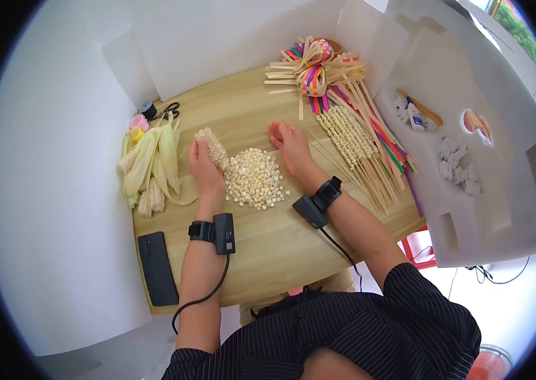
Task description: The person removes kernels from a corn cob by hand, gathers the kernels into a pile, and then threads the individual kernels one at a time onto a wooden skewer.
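Observation:
My left hand (203,166) is closed around a corn cob (213,147), which tilts over the left edge of a pile of kernels (255,178). The cob's upper part sticks out past my fingers. To the right of the pile, my right hand (292,147) is raised with its fingers curled in. It is apart from the cob, and whatever may be inside the fingers is hidden. The pale kernels lie loose on the wooden table (261,244), between my two forearms.
Corn husks (154,158) and bare cobs (151,197) lie left, near scissors (170,111) and a dark thread spool (148,109). A phone (158,268) rests front left. Kernel-strung sticks (350,136), coloured strips (389,140) and woven balls (312,81) lie right. White panels surround the table.

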`<move>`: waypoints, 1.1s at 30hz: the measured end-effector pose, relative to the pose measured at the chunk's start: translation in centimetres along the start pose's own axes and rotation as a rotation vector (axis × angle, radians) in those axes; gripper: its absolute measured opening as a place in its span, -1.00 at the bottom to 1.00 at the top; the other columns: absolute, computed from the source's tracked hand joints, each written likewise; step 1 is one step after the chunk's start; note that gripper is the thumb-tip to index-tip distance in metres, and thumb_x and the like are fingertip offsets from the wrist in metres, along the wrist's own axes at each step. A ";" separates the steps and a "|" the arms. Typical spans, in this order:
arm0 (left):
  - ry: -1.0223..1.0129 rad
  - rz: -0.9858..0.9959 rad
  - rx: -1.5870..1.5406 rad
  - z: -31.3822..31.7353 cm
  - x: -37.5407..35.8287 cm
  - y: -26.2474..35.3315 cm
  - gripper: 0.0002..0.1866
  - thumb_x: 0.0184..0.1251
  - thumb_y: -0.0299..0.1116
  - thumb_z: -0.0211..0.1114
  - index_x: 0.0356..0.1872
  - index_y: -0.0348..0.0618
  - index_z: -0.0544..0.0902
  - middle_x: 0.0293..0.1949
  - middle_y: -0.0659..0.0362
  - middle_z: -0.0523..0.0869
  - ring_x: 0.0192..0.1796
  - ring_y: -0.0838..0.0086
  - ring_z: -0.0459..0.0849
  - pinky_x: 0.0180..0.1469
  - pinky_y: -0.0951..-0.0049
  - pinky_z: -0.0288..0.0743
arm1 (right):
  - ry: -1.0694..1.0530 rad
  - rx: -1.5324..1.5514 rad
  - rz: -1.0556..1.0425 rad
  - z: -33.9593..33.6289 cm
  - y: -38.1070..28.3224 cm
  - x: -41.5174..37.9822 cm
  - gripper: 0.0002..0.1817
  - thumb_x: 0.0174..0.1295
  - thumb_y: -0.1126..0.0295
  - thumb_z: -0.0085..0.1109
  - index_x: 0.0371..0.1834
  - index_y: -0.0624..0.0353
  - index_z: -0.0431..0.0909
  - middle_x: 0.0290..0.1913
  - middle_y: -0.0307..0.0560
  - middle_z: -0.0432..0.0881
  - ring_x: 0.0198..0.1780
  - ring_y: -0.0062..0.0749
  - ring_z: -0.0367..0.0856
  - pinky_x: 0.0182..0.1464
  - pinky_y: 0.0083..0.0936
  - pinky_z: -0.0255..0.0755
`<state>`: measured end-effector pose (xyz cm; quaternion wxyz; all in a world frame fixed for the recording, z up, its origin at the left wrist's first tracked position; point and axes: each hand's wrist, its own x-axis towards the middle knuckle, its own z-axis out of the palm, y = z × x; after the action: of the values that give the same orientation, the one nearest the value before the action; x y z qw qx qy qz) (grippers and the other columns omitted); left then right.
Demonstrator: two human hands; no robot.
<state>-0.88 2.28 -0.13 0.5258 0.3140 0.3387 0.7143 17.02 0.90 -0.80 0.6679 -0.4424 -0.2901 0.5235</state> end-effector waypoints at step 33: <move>-0.053 0.520 1.084 2.5 -0.9 5.9 -0.56 0.13 -0.35 0.29 0.01 -0.21 0.38 -0.20 0.11 0.56 -0.16 0.43 0.53 -0.11 0.46 0.41 | -0.183 -0.385 -0.454 -0.4 -0.3 -1.2 -0.82 -0.08 0.70 -0.19 -0.70 0.29 0.40 -0.36 -0.03 0.57 -0.35 -0.31 0.51 -0.28 -0.53 0.36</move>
<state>-1.84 0.47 6.02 0.1072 0.6278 0.5535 0.5368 17.17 -0.34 -0.60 0.6428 -0.4356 -0.5344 0.3338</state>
